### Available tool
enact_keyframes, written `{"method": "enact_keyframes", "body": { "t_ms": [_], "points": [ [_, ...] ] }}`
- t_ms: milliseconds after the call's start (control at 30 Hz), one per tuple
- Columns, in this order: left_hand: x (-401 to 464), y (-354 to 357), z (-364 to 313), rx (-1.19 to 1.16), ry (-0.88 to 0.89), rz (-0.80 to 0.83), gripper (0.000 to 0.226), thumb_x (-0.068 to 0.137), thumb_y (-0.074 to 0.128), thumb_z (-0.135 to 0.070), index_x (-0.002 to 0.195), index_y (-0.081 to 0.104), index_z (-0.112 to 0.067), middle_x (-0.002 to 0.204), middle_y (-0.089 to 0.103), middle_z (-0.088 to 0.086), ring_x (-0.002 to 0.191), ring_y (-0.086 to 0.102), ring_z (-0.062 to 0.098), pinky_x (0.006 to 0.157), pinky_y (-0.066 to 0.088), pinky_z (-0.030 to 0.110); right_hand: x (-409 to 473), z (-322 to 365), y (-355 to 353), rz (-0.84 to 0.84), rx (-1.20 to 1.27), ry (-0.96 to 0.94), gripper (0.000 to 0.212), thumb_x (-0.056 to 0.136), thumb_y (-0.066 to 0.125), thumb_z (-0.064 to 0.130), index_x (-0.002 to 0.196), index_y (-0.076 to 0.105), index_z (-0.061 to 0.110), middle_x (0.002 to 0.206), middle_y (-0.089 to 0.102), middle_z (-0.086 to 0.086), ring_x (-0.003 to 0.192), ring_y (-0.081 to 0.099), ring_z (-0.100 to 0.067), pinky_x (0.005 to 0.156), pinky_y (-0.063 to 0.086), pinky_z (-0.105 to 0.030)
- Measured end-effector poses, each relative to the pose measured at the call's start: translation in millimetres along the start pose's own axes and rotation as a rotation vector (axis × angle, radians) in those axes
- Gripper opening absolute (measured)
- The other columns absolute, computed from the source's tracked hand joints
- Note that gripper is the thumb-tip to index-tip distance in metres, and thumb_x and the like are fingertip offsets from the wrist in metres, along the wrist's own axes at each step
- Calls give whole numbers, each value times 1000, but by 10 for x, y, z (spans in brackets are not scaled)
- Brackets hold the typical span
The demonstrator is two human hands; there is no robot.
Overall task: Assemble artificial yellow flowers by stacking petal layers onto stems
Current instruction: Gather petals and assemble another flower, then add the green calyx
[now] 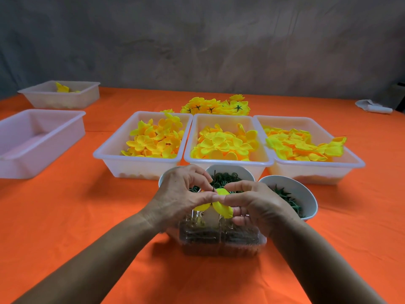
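A yellow petal layer (220, 206) is pinched between the fingertips of the left hand (179, 198) and the right hand (256, 205), both held above a clear plastic container (221, 238) at the near middle of the orange-covered bench (87, 216). A thin dark stem (214, 181) is seen rising through the petal layer, between the two thumbs; which hand grips it cannot be told. Behind the hands, three white bowls are set in a row: the middle bowl (230, 170) is filled with small green rings, the right bowl (293, 194) with spiky green pieces, and the left bowl (163, 178) is almost wholly hidden by the left hand. Farther back, three white trays are lined up side by side, touching: the left tray (142, 145), the middle tray (228, 141) and the right tray (306, 148), each heaped with loose yellow petals. Beyond them a pile of finished yellow flowers (215, 105) is laid on the bench. At the left, an empty-looking white tray (37, 141) is cut off by the frame edge, and behind it another tray (61, 94) holds a few yellow pieces. A white object (372, 106) at the far right is too small to be made out. The contents of the clear container are blurred by its walls and partly covered by the hands.
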State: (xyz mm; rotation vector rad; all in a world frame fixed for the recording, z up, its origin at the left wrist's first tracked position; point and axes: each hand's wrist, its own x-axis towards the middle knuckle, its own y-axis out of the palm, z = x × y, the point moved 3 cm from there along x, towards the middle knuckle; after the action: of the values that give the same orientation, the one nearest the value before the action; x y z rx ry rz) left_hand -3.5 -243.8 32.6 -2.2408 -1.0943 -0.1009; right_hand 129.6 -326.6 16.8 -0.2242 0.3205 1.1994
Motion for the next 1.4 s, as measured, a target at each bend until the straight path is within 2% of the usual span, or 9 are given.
{"method": "enact_keyframes", "body": {
  "t_ms": [367,533,700,767,833,1000,1067,1167,1400],
  "points": [
    [21,23,60,-50,10,44,11,67,83,-12,65,73,-10,82,64,-7,86,62,15,83,50,39,9,29,4,-7,-7,0,33,74,73,-2,100,57,11,60,66,-5,42,55,-9,41,41,-18],
    [9,21,48,-58,20,20,20,61,82,-26,66,74,-8,80,65,-6,82,63,13,80,51,33,-5,29,1,-6,-33,-7,33,75,74,1,101,57,9,68,65,-9,45,56,-10,42,42,-19],
    [28,29,93,-55,-3,18,11,64,85,-14,69,76,-8,81,66,-4,84,64,16,83,49,33,50,150,-302,-277,-162,-237,12,80,71,8,91,67,11,82,65,-7,68,61,-13,48,45,-17],
    [28,32,104,-60,-8,18,12,64,84,-14,69,76,-7,82,67,-3,84,64,17,81,49,32,128,193,-423,-389,-330,-357,10,80,69,7,87,71,13,81,67,-2,73,61,-11,56,46,-17],
    [31,34,111,-76,-16,17,12,63,85,-13,68,75,-7,81,67,-2,83,64,17,80,49,29,258,210,-427,-406,-545,-394,14,81,68,8,92,74,12,87,71,-1,80,63,-11,70,48,-22],
    [34,42,119,-95,-37,10,11,63,85,-11,66,74,-8,80,67,-2,80,64,16,77,50,30,678,197,-238,-299,-1071,-393,21,78,63,1,98,71,0,108,67,-20,101,61,-32,85,51,-38],
    [32,44,115,-90,-35,10,11,64,85,-12,66,74,-7,78,67,-3,78,64,14,76,51,31,794,185,-185,-273,-1210,-370,27,83,60,4,108,70,7,113,66,-16,104,59,-31,84,49,-31],
    [34,43,114,-87,-32,12,11,65,84,-12,66,74,-8,75,66,-3,77,64,22,72,51,37,881,181,-113,-272,-1306,-337,30,88,56,9,117,64,12,120,61,-14,110,57,-31,85,45,-31],
    [27,47,139,-123,-47,3,11,66,84,-16,67,74,-13,77,68,10,79,61,40,70,50,52,901,128,-79,-332,-1335,-376,23,87,53,10,101,70,10,107,66,-16,98,60,-35,77,47,-35]
  ]
}}
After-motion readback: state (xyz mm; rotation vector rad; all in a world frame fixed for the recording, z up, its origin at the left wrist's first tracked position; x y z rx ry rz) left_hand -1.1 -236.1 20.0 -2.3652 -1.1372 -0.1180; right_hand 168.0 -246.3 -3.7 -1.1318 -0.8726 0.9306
